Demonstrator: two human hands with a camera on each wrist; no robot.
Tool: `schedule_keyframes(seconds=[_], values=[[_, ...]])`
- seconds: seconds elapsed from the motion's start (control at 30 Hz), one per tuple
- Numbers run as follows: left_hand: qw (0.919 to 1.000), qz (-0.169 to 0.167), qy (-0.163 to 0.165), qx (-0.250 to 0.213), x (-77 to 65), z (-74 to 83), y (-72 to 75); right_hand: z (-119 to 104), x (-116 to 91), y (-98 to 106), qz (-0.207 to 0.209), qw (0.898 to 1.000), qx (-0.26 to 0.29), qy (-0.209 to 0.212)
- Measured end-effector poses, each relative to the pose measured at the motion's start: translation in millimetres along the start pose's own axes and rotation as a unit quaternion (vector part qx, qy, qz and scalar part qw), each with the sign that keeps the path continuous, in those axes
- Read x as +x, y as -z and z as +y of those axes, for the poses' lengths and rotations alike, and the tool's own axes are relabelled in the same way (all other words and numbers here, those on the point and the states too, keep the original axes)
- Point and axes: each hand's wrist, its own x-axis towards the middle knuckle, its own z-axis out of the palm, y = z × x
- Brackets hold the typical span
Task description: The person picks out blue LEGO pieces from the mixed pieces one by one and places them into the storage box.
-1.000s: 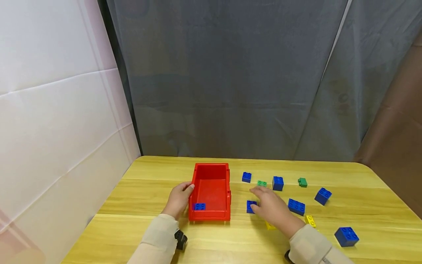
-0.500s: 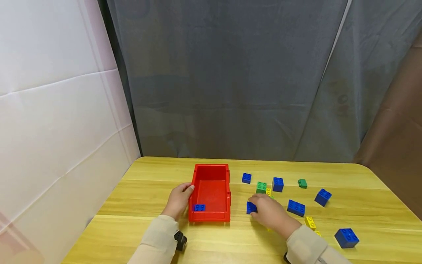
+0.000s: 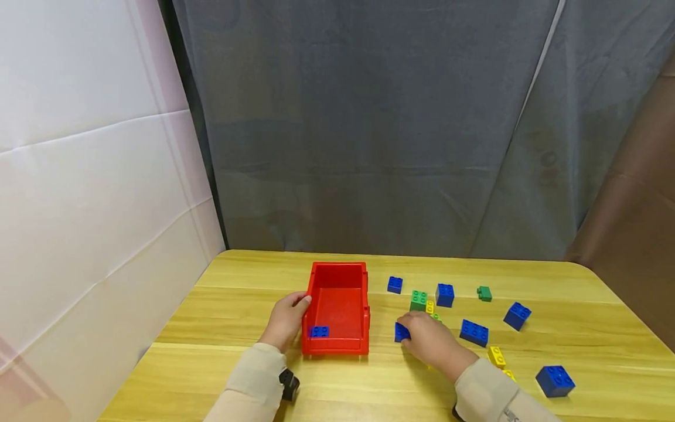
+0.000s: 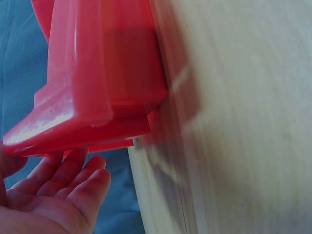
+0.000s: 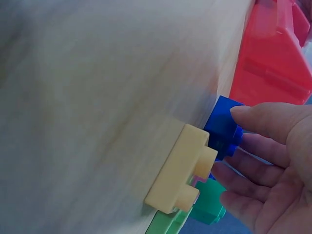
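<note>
A red plastic bin (image 3: 336,346) stands on the table, with a blue building brick (image 3: 319,332) lying inside near its front. My left hand (image 3: 285,320) grips the bin's left rim, the thumb on top and the fingers along the outside (image 4: 68,187). To the right of the bin, my right hand (image 3: 433,341) pinches another blue building brick (image 3: 401,332) that rests on the table. Seen from the right wrist, the thumb touches one side of that blue brick (image 5: 224,124), and the fingertips are partly hidden behind it. A yellow brick (image 5: 178,168) lies close beside it.
Behind the right hand are a green brick (image 3: 418,300), a small yellow brick (image 3: 429,306) and a blue brick (image 3: 395,285). Several more bricks spread rightward, among them a long blue one (image 3: 474,332) and a large blue one (image 3: 555,381). A grey curtain (image 3: 348,129) hangs behind the table.
My right hand has come down and leftward a little, and its thumb and fingers have closed on the blue brick. The left hand and bin have stayed put.
</note>
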Motion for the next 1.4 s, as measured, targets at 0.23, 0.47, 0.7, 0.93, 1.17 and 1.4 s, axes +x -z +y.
schedule_keyframes(seconds=[0.23,0.47,0.7,0.93,1.17,1.4], values=[[1.0,-0.003,0.004,0.001,0.7,-0.4,-1.2,1,1,-1,0.003,1.0,-0.003,0.004],[1.0,0.003,0.003,-0.004,0.2,-1.2,-1.0,1,2,0,0.007,1.0,-0.002,0.017],[1.0,0.001,-0.001,-0.002,0.2,-0.8,-1.0,-3,0,6,0.013,1.0,0.011,0.008],[1.0,0.0,-0.008,0.0,0.8,-0.7,-1.2,-7,-2,12,0.023,1.0,0.011,-0.002],[1.0,-0.001,-0.007,-0.003,-0.3,-3.2,1.0,-15,-3,15,0.053,0.998,0.015,-0.002],[0.9999,-0.002,0.004,-0.013,1.6,-3.0,-0.9,-23,-5,20,0.094,0.995,0.035,-0.017]])
